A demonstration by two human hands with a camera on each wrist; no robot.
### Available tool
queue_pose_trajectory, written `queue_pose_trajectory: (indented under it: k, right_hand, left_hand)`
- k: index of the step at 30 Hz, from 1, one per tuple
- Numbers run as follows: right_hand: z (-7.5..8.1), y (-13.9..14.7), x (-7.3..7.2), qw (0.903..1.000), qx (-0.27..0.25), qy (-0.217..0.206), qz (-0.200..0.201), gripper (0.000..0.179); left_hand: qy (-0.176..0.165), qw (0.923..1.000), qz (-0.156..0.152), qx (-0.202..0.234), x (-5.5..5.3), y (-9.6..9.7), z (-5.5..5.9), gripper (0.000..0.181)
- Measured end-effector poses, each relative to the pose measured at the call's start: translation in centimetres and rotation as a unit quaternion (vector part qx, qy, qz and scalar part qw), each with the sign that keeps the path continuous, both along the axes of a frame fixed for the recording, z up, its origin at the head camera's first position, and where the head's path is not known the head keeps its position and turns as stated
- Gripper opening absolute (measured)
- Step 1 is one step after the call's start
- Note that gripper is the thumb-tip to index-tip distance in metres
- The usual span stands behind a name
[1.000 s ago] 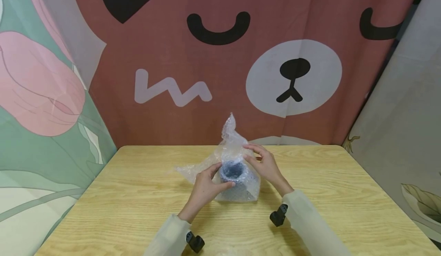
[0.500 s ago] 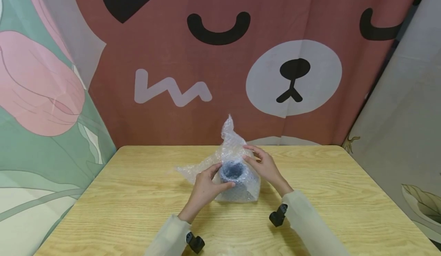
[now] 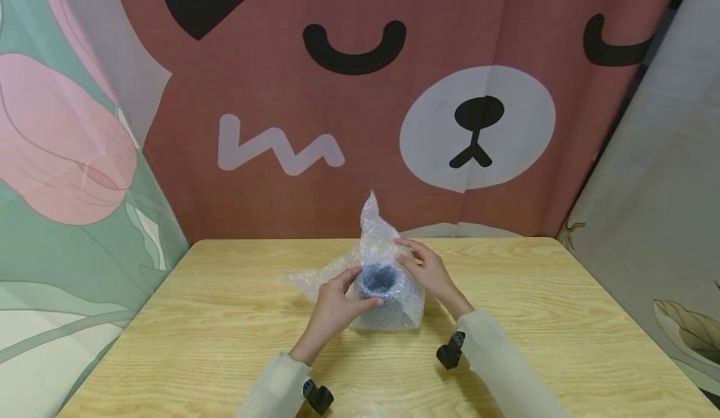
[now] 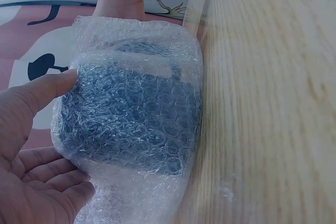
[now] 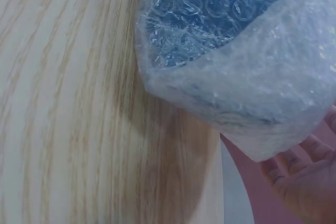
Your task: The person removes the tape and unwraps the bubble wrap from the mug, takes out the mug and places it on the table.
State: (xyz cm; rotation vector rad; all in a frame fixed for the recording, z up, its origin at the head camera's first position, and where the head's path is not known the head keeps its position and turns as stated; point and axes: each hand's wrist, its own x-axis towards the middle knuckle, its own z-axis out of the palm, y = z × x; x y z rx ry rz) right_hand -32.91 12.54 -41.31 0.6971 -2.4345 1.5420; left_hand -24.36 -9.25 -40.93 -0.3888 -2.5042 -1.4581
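Note:
A blue cup, its round mouth facing up, stands on the table inside a sheet of bubble wrap. My left hand grips the wrapped cup by its rim, thumb on the near side and fingers on the far left. In the left wrist view, the cup's blue side shows through the bubbles. At the back right, my right hand holds a raised part of the wrap between thumb and fingers. The right wrist view has its fingers at the wrap's lower edge.
The wood-grain table ends at a back edge just behind the wrap. One loose corner of the wrap points left and another stands up. A curtain with a bear print hangs behind the table.
The upright tip of the bubble wrap has sunk a little and shifted slightly left. Both hands keep nearly the same places; the head view has tilted very slightly.

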Motion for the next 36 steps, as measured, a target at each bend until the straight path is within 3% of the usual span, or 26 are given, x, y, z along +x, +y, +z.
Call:
queue_pose_trajectory:
  k: [32, 36]
  right_hand:
    - [-1.0, -0.2, -0.3, 0.9981, 0.007, -0.06, -0.006, 0.046]
    - [0.1, -0.4, 0.7, 0.9974, -0.003, -0.071, -0.001, 0.043]
  left_hand:
    - [-0.002, 0.9999, -0.013, 0.009, -0.1, -0.1, 0.0, 0.08]
    - [-0.003, 0.9999, -0.012, 0.009, -0.1, -0.1, -0.1, 0.08]
